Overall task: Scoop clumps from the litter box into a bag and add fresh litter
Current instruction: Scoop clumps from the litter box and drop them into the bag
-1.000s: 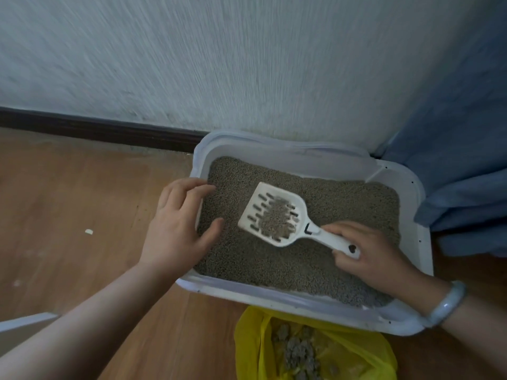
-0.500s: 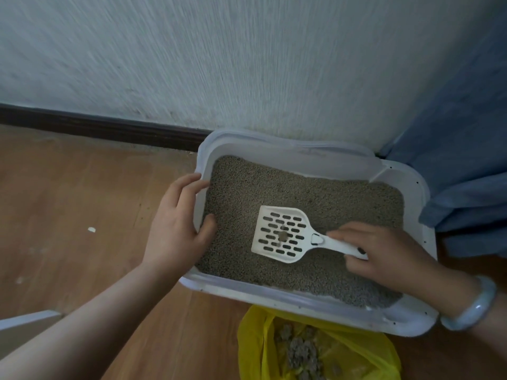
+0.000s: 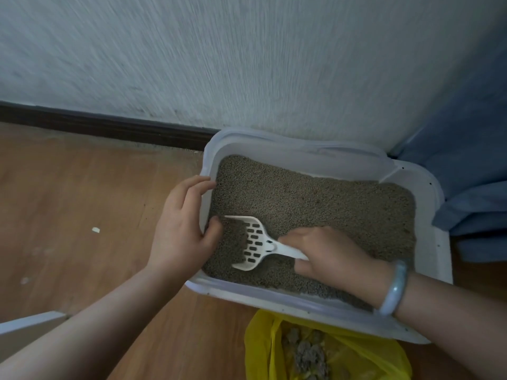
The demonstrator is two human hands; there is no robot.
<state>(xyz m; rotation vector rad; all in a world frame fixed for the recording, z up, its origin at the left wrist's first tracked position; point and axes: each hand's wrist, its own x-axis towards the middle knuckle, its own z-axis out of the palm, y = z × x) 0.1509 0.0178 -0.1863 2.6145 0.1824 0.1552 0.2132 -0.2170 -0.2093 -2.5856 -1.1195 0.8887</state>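
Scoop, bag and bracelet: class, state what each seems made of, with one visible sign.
Scoop: likely rigid white plastic, matte, moulded slots. Bag: thin yellow plastic film, crinkled, translucent. Bracelet: pale, glossy, smooth ring, perhaps jade or glass.

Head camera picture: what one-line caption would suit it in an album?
The right hand holds a white scoop in the litter, the left hand grips the litter box, a yellow bag lies nearby.
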